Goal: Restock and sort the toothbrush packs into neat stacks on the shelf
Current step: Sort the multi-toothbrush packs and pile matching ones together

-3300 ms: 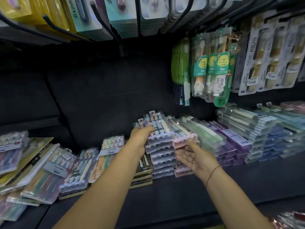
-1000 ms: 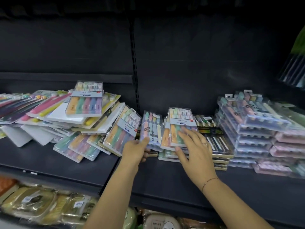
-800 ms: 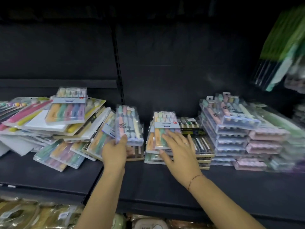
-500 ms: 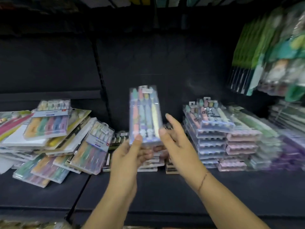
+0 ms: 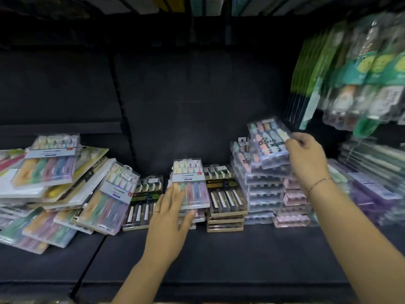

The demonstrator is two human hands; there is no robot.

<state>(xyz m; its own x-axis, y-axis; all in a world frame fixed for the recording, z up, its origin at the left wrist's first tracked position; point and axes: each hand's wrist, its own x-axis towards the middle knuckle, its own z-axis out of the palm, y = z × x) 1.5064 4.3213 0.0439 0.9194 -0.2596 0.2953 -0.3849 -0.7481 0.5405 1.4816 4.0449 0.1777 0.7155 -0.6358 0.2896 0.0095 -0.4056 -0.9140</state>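
Note:
My right hand (image 5: 306,160) grips a clear pack of pastel toothbrushes (image 5: 268,141), tilted, just above the tall stack of matching clear packs (image 5: 259,185) at the right of the dark shelf (image 5: 219,255). My left hand (image 5: 169,216) reaches to the middle, fingers spread and resting on the top pastel five-brush pack (image 5: 189,183) of a short pile. Black-and-gold packs (image 5: 225,200) are stacked right beside that pile, and more of them (image 5: 143,202) lie to its left.
A loose, slanting heap of mixed packs (image 5: 54,189) covers the left of the shelf. Pink and purple stacks (image 5: 293,205) stand at the far right. Green kids' toothbrush packs (image 5: 359,69) hang from hooks at the upper right. The shelf's front strip is bare.
The clear pastel pack, held upright in both hands half a second ago, has passed to my right hand and moved right over the tall stack. My left hand dropped onto the middle pile.

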